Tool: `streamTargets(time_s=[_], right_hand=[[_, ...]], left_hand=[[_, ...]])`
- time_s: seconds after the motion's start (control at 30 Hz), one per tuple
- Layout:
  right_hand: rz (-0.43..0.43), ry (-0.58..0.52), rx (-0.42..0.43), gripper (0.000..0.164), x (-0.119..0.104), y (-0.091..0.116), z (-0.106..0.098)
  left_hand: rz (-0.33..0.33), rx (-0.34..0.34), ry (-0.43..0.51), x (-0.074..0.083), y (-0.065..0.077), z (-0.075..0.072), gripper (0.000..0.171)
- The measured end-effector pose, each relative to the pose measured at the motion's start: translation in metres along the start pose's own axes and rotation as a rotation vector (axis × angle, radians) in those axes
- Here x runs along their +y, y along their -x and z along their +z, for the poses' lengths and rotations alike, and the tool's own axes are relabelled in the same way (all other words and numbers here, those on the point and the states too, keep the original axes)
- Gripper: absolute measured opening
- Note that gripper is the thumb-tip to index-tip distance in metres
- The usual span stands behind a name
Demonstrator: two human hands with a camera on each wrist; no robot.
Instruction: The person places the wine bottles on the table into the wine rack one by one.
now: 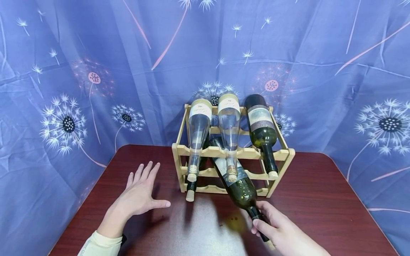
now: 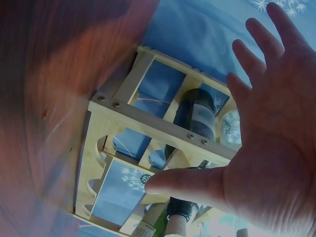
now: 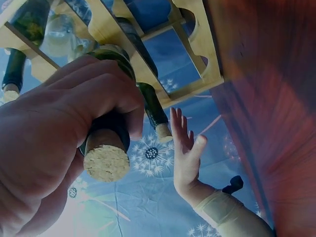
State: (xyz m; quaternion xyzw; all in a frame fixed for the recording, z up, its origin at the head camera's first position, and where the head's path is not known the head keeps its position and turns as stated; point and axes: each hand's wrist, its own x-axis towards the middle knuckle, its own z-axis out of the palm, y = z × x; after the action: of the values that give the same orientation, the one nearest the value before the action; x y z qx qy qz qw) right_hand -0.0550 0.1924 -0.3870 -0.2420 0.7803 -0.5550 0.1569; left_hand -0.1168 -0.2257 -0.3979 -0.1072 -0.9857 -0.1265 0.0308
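A dark green wine bottle point(image 1: 241, 192) slants out from the front of a wooden wine rack point(image 1: 217, 152), its base end among the rack's bars. My right hand point(image 1: 272, 224) grips this bottle by its neck, and the right wrist view shows its cork point(image 3: 106, 163) beyond the curled fingers. To the left of the rack, my left hand point(image 1: 139, 193) is held with fingers spread and thumb out, touching nothing. Two clear bottles, the left one point(image 1: 200, 131) and the middle one point(image 1: 229, 131), and a dark bottle point(image 1: 261, 124) lie on the top tier, corks toward me.
Below the left clear bottle, another corked neck point(image 1: 190, 190) sticks out of a lower tier. The rack stands on a dark red wooden table point(image 1: 320, 199). A blue curtain point(image 1: 153, 89) with dandelion prints hangs behind and at both sides.
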Motion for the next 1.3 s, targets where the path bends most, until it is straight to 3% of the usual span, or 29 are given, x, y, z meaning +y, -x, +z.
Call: streamTargets(time_s=[0.23,0.5,0.73,1.3], right_hand=[[0.108,-0.152,0.02,0.042,-0.005,-0.011,0.012],[0.125,-0.267,0.003,0.043,-0.006,-0.021,0.019],[0.217,-0.438,-0.012,0.048,-0.009,-0.027,0.022],[0.19,-0.408,0.02,0.049,-0.012,-0.047,0.023]], left_hand=[[-0.012,0.0,-0.019,-0.002,-0.001,0.002,0.133],[-0.018,-0.015,-0.018,-0.003,-0.001,0.001,0.132],[-0.032,-0.029,-0.015,-0.003,0.0,0.0,0.131],[-0.033,-0.032,-0.016,-0.003,0.0,-0.001,0.132]])
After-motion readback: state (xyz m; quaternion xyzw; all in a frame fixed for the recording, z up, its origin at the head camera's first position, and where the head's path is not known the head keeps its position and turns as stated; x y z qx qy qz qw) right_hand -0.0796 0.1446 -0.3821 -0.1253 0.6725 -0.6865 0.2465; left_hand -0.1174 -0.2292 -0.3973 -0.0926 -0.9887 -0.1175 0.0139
